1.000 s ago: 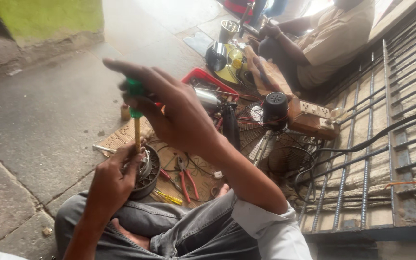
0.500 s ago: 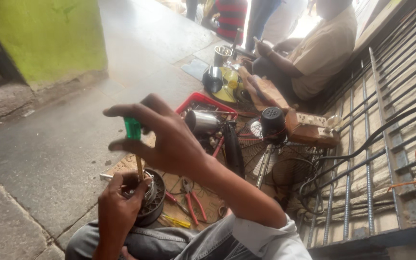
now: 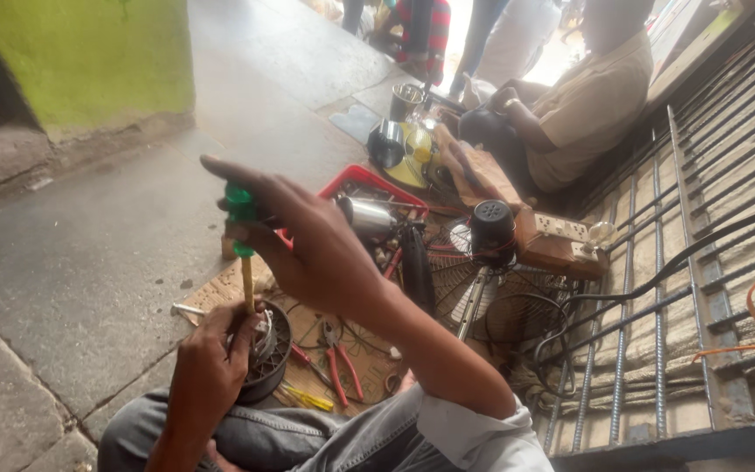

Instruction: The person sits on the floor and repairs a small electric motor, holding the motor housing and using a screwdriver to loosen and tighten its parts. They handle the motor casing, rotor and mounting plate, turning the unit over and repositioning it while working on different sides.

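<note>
Since half a second ago my view has swung a little, so the concrete floor (image 3: 89, 253) and the green wall (image 3: 89, 52) show wider to my left, and the seated person in the tan shirt (image 3: 587, 114) now sits higher and further right; my hands have barely shifted, the right one staying over the left. The metal grille (image 3: 701, 262) runs down my right side, with a black cable (image 3: 657, 280) lying across its bars. In front of my knees stand the small black fan (image 3: 491, 236) with its wire guard, a red tray (image 3: 369, 188) and a brown wooden block with sockets (image 3: 561, 245). My right forearm reaches up from the lower right across my lap, and my right hand (image 3: 316, 245) is curled around the green handle of the screwdriver (image 3: 242, 236), index finger stretched out over the top, the other fingers closed on it. The yellowish shaft points straight down into the round motor (image 3: 268, 350). My left hand (image 3: 207, 371) comes up from below and wraps the motor's near side, thumb and fingers closed on its rim, holding it just above my thigh. Red-handled pliers (image 3: 338, 367) lie on the cardboard just beside the motor.
</note>
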{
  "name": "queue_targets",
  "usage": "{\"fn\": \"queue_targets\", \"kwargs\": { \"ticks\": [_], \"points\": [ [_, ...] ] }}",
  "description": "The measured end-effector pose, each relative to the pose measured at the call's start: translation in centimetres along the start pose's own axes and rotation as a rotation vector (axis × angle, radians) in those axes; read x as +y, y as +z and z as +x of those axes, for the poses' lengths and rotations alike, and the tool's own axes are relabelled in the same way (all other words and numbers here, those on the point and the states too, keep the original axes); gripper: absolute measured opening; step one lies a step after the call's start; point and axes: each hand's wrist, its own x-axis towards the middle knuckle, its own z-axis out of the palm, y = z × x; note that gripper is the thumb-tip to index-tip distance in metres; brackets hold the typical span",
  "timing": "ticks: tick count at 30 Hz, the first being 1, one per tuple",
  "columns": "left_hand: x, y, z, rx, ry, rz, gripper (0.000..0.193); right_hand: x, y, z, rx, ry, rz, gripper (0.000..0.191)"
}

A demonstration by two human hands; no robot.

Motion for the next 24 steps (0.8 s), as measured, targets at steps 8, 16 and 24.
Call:
{"fn": "queue_targets", "kwargs": {
  "ticks": [8, 16, 24],
  "points": [
    [0.9, 0.4, -0.4, 0.148, -0.009, -0.062, 0.032, -0.7, -0.4, 0.0, 0.020, -0.109, -0.136, 0.045],
    [0.0, 0.5, -0.3, 0.160, 0.236, 0.040, 0.041, -1.9, -0.8, 0.3, 0.018, 0.075, -0.143, 0.045],
    [-0.8, 0.5, -0.5, 0.080, 0.028, -0.054, 0.031, -1.9, -0.5, 0.5, -0.027, 0.074, 0.155, 0.050]
  ]
}}
